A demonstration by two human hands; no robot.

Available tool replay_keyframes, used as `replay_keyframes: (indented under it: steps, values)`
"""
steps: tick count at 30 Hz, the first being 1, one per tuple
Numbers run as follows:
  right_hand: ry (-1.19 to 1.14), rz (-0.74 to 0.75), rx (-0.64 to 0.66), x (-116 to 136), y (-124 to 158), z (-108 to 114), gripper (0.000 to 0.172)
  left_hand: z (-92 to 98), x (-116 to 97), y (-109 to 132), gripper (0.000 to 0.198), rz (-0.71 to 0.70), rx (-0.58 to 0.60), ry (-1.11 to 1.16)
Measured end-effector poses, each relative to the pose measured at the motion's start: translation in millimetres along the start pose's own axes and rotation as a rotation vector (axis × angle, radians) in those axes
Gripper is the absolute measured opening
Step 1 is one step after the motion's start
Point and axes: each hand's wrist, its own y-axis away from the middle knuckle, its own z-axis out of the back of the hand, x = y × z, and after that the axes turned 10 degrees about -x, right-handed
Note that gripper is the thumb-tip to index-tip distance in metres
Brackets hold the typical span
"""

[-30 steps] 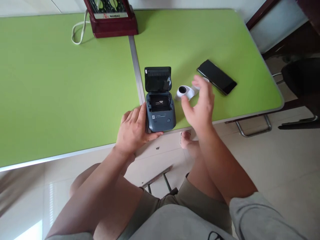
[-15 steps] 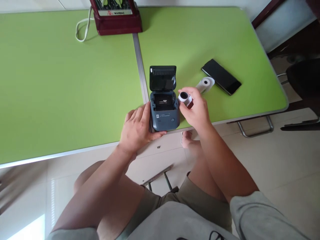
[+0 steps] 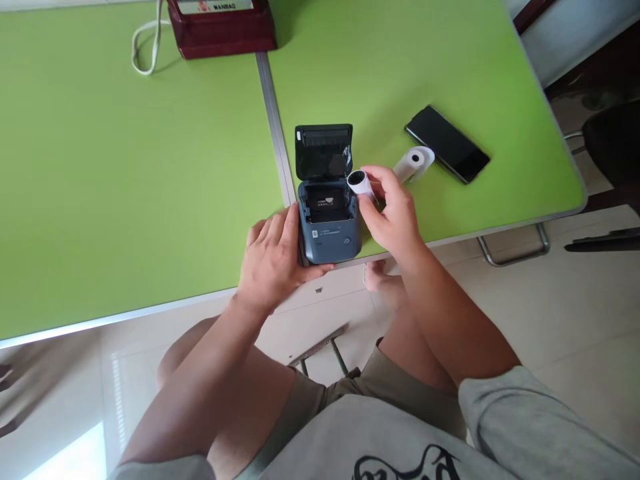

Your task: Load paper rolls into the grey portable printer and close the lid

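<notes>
A small blue-grey label printer (image 3: 334, 248) stands at the table's front edge with its dark lid (image 3: 324, 153) raised. Its roll compartment (image 3: 327, 202) shows a black interior with a small white marking and no roll inside. My left hand (image 3: 270, 257) grips the printer's left side, fingers along the side and thumb across the front. Between the thumb and fingers of my right hand (image 3: 393, 213) is a white paper roll (image 3: 364, 185), tilted, its dark core facing up and left. It hangs just beside the printer's upper right corner.
A second white paper roll (image 3: 414, 162), partly unwound, lies on the green table (image 3: 150, 187) against a black smartphone (image 3: 449, 143). At the back stands a dark red object (image 3: 223, 30) with a white cord (image 3: 145, 67). A metal seam (image 3: 275, 127) crosses the table.
My right hand has tipped the paper roll and brought it slightly up and left, closer to the open compartment. The left hand keeps its hold. The whole view has shifted a little.
</notes>
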Motion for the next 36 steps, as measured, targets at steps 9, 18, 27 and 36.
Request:
replay_keyframes:
  steps: [9,18,27,36]
  values:
    - [-0.1,0.09,-0.116,27.3,-15.3,-5.3,0.024,-0.6,0.6,1.5,0.116,0.034,0.037,0.025]
    - [-0.059,-0.025,0.051,35.7,-24.6,-13.5,0.008,-1.4,-1.2,1.5,0.116,0.054,0.053,0.042]
    - [-0.117,-0.002,0.16,35.9,-30.0,-10.9,0.006,0.3,-1.5,1.5,0.121,0.044,0.079,0.02]
    - [-0.178,0.034,0.124,39.8,-21.0,-7.8,0.009,0.1,-2.3,3.0,0.114,0.028,0.05,0.037]
